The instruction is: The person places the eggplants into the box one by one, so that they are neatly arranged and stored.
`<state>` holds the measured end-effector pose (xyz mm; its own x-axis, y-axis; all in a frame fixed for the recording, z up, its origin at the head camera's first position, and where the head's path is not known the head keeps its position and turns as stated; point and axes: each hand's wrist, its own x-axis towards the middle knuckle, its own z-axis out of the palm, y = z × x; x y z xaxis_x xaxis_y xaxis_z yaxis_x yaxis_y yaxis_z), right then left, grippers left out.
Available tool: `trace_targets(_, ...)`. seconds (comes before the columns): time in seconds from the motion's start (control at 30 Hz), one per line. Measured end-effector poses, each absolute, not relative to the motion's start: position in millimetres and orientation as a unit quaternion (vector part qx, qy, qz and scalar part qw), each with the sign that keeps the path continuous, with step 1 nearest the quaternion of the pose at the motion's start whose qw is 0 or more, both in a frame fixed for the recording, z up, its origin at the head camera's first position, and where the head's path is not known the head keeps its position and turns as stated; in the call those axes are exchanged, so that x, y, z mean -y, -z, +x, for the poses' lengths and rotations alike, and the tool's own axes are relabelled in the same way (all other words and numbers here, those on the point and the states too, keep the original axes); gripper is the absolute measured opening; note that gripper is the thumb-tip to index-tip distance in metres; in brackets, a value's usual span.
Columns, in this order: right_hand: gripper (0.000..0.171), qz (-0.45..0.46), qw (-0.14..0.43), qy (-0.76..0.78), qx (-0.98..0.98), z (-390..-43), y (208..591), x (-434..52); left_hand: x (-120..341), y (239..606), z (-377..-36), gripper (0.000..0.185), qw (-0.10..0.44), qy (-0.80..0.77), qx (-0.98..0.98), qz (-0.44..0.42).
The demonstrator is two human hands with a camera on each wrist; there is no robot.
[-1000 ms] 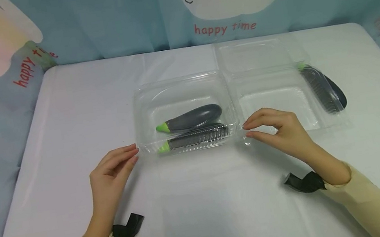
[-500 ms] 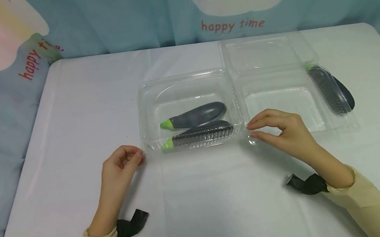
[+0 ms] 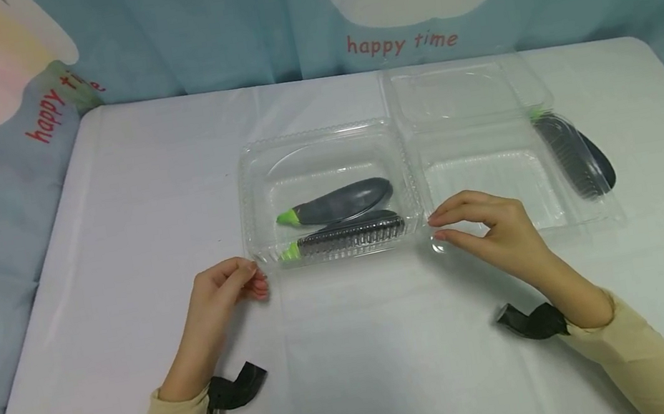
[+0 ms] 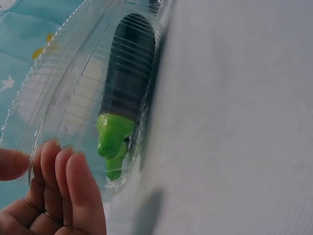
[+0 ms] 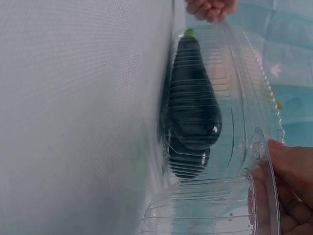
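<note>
A clear plastic box (image 3: 249,177) stands mid-table with two dark toy eggplants (image 3: 338,202) (image 3: 349,235) lying side by side in it, green stems to the left. My left hand (image 3: 255,277) pinches the box's near left corner. In the left wrist view the rim passes between the thumb and fingers of the left hand (image 4: 29,161), next to the green stem of an eggplant (image 4: 127,83). My right hand (image 3: 433,228) pinches the near right corner. In the right wrist view, the right hand's fingers (image 5: 288,181) rest on the rim by an eggplant (image 5: 193,103).
A second clear box (image 3: 478,140) sits open just to the right, its lid (image 3: 463,88) lying back. A third toy eggplant (image 3: 578,153) lies at its right edge. A white cloth (image 3: 141,194) covers the table. A blue cartoon curtain (image 3: 213,30) hangs behind.
My left hand has slid right to the box's near left corner and its fingers have curled onto the rim. The right hand has stayed at the near right corner.
</note>
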<state>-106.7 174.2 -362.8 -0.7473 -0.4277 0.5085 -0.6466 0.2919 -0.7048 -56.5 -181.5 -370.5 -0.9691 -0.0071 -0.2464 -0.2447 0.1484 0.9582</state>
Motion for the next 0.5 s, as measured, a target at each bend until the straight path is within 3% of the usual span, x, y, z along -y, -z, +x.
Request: trace_targets(0.5,0.029,0.338,0.118,-0.480,0.801,-107.3,362.7,-172.5,178.9,376.4,-54.0,0.020,0.047,-0.689,-0.715,-0.105)
